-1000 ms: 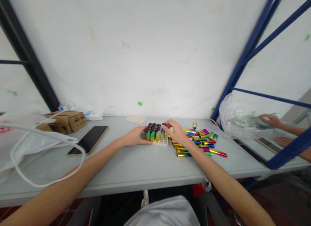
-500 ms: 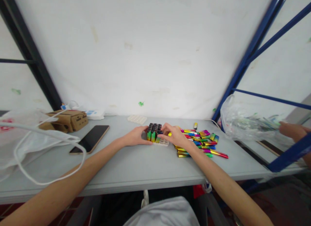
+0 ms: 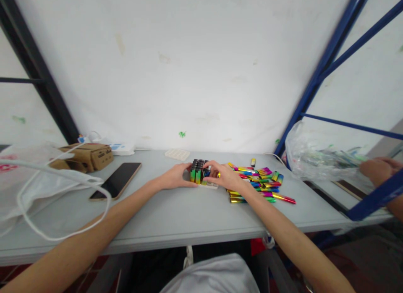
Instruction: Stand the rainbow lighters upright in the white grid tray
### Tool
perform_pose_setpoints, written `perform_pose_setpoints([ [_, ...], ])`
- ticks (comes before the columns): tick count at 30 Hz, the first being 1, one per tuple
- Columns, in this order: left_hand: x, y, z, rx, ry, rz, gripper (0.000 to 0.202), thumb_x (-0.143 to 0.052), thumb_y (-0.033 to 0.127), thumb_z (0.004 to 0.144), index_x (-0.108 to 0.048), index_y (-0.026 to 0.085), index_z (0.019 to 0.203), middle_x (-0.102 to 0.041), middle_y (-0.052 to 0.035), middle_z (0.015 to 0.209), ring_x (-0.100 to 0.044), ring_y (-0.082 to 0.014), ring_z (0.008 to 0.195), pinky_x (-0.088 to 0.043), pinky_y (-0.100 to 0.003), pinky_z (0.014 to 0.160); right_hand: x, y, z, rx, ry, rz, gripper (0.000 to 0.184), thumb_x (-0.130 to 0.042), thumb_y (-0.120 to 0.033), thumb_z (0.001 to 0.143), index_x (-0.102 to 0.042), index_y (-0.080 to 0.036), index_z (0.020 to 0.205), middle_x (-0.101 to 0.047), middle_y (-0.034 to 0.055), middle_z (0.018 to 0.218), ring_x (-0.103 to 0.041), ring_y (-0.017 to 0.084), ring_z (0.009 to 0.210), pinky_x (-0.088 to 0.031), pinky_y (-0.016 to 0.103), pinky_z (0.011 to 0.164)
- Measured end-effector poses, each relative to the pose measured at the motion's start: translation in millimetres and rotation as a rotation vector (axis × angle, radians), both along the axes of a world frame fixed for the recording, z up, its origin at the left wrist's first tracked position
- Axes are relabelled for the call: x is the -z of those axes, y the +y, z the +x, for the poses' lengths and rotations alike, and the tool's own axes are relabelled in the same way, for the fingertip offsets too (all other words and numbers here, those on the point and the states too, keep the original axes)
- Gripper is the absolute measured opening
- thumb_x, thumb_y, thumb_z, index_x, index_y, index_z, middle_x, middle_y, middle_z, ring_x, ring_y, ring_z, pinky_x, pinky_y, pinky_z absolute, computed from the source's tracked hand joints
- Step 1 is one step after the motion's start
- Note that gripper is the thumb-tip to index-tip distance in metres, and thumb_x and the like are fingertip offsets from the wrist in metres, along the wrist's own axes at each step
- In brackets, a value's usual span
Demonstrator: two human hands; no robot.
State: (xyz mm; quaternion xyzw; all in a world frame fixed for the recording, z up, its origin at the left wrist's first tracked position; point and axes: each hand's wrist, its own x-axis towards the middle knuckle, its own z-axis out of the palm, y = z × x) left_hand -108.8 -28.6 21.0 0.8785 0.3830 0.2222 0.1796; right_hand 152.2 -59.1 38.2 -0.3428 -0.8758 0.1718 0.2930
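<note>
Here, C-shaped left hand (image 3: 174,176) partly around upright tubes (image 3: 197,176)

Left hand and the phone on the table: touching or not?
Apart. The head view shows grey tabletop between the left hand and the phone, which lies off to that hand's left.

I am seeing a pale grey garment (image 3: 209,274) at the bottom centre of the frame, its cloth creasing in soft folds. The left forearm (image 3: 119,212) is showing bare at lower left, the right forearm (image 3: 283,234) bare at lower right. Slender, ungloved fingers are tapering from the left hand (image 3: 173,176) and right hand (image 3: 228,176) near mid-frame.
</note>
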Motion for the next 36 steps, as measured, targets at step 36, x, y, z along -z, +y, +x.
perform_pose_setpoints([
  [36, 0.1, 1, -1, -0.045, 0.044, -0.001, 0.075, -0.076, 0.070, 0.069, -0.061, 0.018, 0.120, -0.071, -0.0113, 0.119, -0.066, -0.0331, 0.107, -0.051, -0.040, 0.092, 33.1, 77, 88, 0.491, 0.040, 0.074, 0.015, -0.056, -0.033, 0.094, -0.058, -0.019, 0.096, -0.069, 0.0068, 0.092, -0.065, 0.019, 0.078, -0.049, 0.032, 0.075],
])
